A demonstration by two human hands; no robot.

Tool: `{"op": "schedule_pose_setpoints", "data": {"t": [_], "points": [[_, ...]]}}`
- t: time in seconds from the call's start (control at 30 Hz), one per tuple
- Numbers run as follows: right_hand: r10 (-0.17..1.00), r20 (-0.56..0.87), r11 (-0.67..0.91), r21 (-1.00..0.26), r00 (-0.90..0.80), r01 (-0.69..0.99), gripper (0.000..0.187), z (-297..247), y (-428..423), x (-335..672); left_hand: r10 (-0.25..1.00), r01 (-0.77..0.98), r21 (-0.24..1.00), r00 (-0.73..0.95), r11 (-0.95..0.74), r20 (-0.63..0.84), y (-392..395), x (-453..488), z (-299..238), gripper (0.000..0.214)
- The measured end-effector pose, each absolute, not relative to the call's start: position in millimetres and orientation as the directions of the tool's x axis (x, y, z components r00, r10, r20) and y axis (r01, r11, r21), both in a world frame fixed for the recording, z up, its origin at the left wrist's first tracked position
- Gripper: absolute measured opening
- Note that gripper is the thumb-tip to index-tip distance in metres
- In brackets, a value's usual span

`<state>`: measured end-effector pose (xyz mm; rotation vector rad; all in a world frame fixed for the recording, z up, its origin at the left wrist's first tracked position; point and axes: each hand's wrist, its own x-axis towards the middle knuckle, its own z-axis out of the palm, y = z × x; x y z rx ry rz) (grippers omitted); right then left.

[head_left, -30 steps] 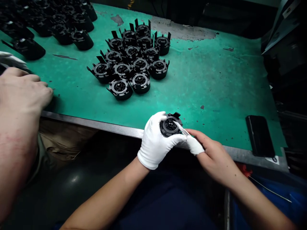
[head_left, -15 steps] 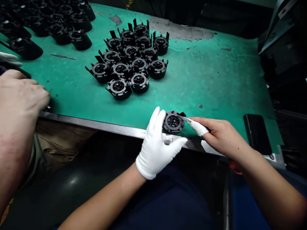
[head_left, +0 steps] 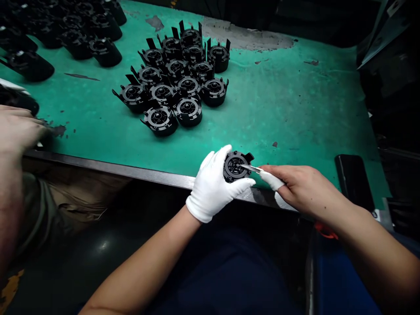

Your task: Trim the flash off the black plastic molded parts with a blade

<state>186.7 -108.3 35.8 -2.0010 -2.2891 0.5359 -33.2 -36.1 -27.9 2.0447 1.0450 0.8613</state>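
Observation:
In a white glove, my left hand [head_left: 213, 186] curls around the left and lower side of a round black plastic part [head_left: 235, 168], fingers at its far edge and thumb at its near edge. The part has a ringed face turned up and a tab at its upper right. My right hand [head_left: 295, 186], bare but for a white cover on the thumb, grips a slim knife [head_left: 252, 169]. Its metal tip points left over the middle of the part's face; I cannot tell whether it touches.
Several black round housings [head_left: 188, 109] with upright tabs stand grouped on the green mat [head_left: 278, 113]. More black cylinders [head_left: 105, 50] fill the back left. A black phone [head_left: 354, 181] lies at right. Another person's hand [head_left: 19, 131] works at the left edge.
The knife's tip has moved from the part's upper right rim to its middle. My left fingers and thumb have closed in around the part. The other person's hand has shifted left.

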Motion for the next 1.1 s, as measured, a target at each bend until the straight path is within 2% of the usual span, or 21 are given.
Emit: {"op": "schedule_pose_setpoints", "data": {"t": [0.23, 0.47, 0.63, 0.83, 1.1], "points": [[0.981, -0.157, 0.052, -0.364, -0.117, 0.930, 0.045, 31, -125, 173, 0.865, 0.408, 0.809, 0.449, -0.423, 0.226, -36, -33, -26, 0.089], [0.973, -0.198, 0.010, -0.463, -0.115, 0.887, 0.042, 29, -133, 159, 0.887, 0.407, 0.845, 0.434, -0.348, 0.156, -38, -32, -21, 0.084], [0.997, -0.082, -0.047, -0.551, 0.002, 0.833, 0.035, 32, -130, 171, 0.902, 0.389, 0.858, 0.396, -0.334, 0.172, -39, -28, -20, 0.072], [0.994, -0.108, -0.011, -0.399, -0.035, 0.917, 0.036, 23, -114, 176, 0.898, 0.401, 0.845, 0.397, -0.355, 0.188, -37, -27, -19, 0.065], [0.997, -0.022, 0.064, -0.216, -0.071, 0.974, 0.036, 17, -112, 173, 0.881, 0.407, 0.818, 0.412, -0.407, 0.233, -36, -28, -19, 0.072]]}}
